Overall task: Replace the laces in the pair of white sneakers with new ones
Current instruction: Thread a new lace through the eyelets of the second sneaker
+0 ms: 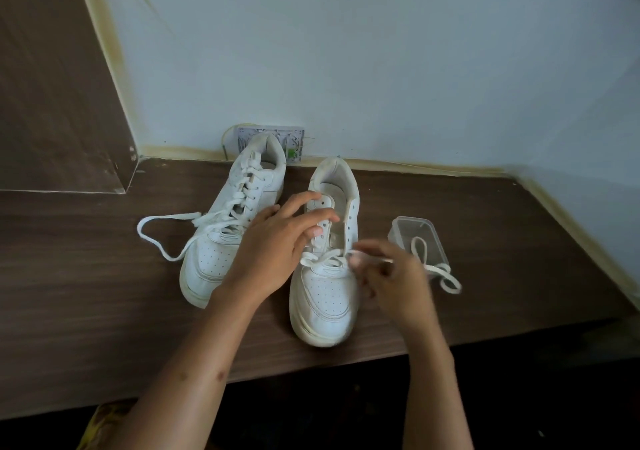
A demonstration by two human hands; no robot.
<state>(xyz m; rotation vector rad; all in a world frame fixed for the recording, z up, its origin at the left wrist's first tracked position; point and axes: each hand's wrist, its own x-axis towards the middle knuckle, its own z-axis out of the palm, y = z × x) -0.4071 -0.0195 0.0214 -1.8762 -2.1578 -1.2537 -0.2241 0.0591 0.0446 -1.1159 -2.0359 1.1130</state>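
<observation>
Side by side on a dark brown wooden bench (104, 259) stood two white leather sneakers. Its fingers spread and relaxed, the left hand (277, 242) rested on the right sneaker (325, 294), which was laced only at its lowest eyelets. The blurred right hand (388, 273) pinched the flat white lace (440, 273) beside a clear plastic box (415, 231). The left sneaker (214, 259) was fully laced.

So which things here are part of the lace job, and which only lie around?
Job: right sneaker, its lace, left sneaker, left hand, right hand, box with the lace.
Lying about: wall socket.
</observation>
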